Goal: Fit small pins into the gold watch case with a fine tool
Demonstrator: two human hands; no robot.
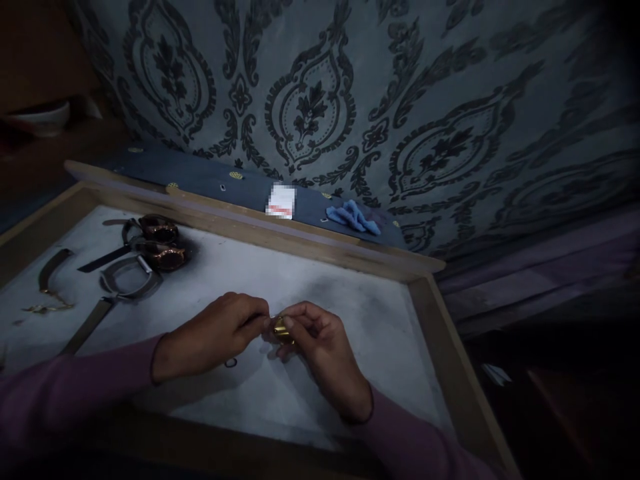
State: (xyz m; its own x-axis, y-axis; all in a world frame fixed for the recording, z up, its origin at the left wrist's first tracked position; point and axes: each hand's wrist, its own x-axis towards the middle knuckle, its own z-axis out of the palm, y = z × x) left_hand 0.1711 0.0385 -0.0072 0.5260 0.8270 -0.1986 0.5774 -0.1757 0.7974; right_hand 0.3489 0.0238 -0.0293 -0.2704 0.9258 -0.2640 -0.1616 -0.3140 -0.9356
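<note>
Over the middle of the white-bottomed tray, my right hand (320, 347) is closed, its thumb and fingers pinching a small, shiny, gold-coloured metal piece (281, 331), rounded like a watch case. My left hand (215, 337) comes in from the left with its fingertips pressed together at the near side of that piece. Whatever the left fingertips pinch, if anything, is too small to make out. On the tray bottom just below the left hand lies a small dark ring (231, 363). Part of the gold piece is hidden by the right fingers.
A wooden rim (435, 333) surrounds the tray. At its left lie two dark watches (167, 257), a loose grey-green strap (87, 327), a curved band piece (53, 270) and gold-coloured bits (47, 307). Behind the rim are a blue cloth (353, 217) and a white packet (281, 201).
</note>
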